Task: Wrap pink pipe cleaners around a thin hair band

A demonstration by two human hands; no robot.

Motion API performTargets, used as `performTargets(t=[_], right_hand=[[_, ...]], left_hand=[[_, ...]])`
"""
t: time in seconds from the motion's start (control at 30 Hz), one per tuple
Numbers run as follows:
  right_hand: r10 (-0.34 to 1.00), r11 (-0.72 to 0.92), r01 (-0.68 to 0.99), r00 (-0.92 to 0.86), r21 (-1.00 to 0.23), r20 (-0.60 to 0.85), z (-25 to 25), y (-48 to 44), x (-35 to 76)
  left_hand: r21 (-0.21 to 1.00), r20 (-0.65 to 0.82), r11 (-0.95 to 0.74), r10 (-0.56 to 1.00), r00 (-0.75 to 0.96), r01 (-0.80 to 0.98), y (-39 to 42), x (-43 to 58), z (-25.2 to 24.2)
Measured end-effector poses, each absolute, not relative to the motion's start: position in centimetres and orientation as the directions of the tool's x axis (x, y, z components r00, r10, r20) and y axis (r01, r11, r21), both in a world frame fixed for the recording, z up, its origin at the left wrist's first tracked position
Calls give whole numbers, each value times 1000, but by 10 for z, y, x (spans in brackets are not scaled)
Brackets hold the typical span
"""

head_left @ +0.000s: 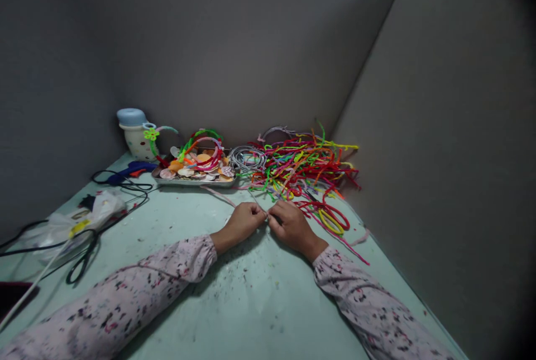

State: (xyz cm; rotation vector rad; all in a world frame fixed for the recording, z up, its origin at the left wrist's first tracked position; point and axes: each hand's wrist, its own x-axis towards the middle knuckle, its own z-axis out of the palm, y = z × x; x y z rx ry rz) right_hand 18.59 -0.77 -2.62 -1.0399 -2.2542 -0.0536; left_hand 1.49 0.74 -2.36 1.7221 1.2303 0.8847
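Note:
My left hand and my right hand meet over the middle of the table, fingertips almost touching. Both are closed in a pinch on a thin pale pipe cleaner, whose free end points up and away from me. Most of its held part is hidden by my fingers. Just behind my left hand lies a pink pipe cleaner. Beyond my right hand spreads a tangled heap of coloured pipe cleaners. Red and yellow loops, possibly scissors handles, lie close to my right hand.
A metal tray holds seashells and pipe-cleaner headbands. Beside it are a coil of silvery wire and a white jar with blue lid. Leftward lie a blue glue gun, black cables and a plastic bag. Grey walls enclose the table.

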Motion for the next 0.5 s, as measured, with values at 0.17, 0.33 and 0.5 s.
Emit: performTargets(t=[0.17, 0.33, 0.5], right_hand=[[663, 679, 711, -487, -183, 568, -26, -8, 186], [659, 679, 714, -490, -172, 571, -26, -8, 186], [652, 684, 702, -466, -198, 598, -25, -7, 186]], left_hand=[[916, 73, -172, 960, 269, 363, 8, 15, -25], [920, 73, -169, 961, 267, 354, 9, 14, -29], [922, 131, -219, 952, 277, 319, 6, 14, -29]])
